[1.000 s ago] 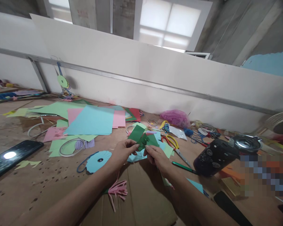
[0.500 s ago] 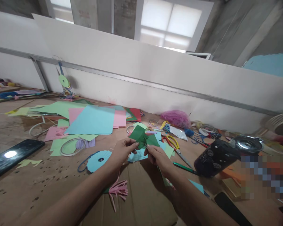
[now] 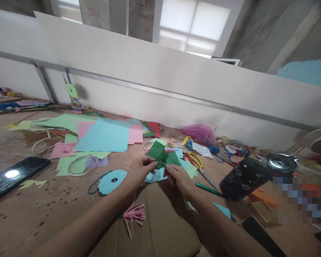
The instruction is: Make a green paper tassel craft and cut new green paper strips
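Observation:
Dark green paper (image 3: 155, 150) with a small fringed green piece at its middle is up in front of me, above the cardboard (image 3: 157, 221). My left hand (image 3: 143, 171) pinches its lower edge between thumb and fingertips. Close beside it, my right hand (image 3: 178, 175) is closed at the fringed part; a thin thing shows at its fingertips, too small to name. Behind the hands lies light blue paper (image 3: 156, 176). A light blue pleated paper disc (image 3: 112, 181) rests left of my left hand, and a pink paper tassel (image 3: 135, 214) lies below the wrist.
Right of my hands lie scissors (image 3: 200, 167) with red and yellow handles, a green cutter (image 3: 207, 189) and a black tumbler (image 3: 242, 178) on its side. Coloured paper sheets (image 3: 104, 134) spread at the back left. A phone (image 3: 13, 180) lies far left; a pink bag (image 3: 199, 134) is by the wall.
Both hands stay almost in the same place, with the fingertips close together at the green paper. The whole view has shifted very slightly; nothing else has visibly moved.

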Tool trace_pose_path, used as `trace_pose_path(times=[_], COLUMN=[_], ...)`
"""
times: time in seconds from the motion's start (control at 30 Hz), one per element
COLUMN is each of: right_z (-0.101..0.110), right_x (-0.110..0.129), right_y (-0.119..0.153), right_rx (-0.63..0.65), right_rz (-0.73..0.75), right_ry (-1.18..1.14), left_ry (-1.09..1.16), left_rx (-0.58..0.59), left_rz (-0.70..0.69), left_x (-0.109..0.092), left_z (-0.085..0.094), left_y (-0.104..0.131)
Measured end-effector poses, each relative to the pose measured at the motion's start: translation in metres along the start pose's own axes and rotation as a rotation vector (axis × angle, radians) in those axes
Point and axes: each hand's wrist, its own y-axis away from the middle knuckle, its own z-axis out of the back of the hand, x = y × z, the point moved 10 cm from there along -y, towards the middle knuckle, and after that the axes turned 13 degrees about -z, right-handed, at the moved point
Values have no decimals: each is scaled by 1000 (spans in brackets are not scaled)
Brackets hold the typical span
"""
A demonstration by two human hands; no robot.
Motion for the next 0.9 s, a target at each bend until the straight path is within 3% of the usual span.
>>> trace_pose_path(times=[0.57,0.9], right_z=[1,0], right_x=[2,-3], right_y=[1,0], right_rx=[-27,1], right_rz=[-3,-26], right_ry=[13,-20], left_ry=[55,51], left_rx=[54,-44], left_rz=[15,10], left_x=[10,5], left_z=[-6,5], left_y=[2,0])
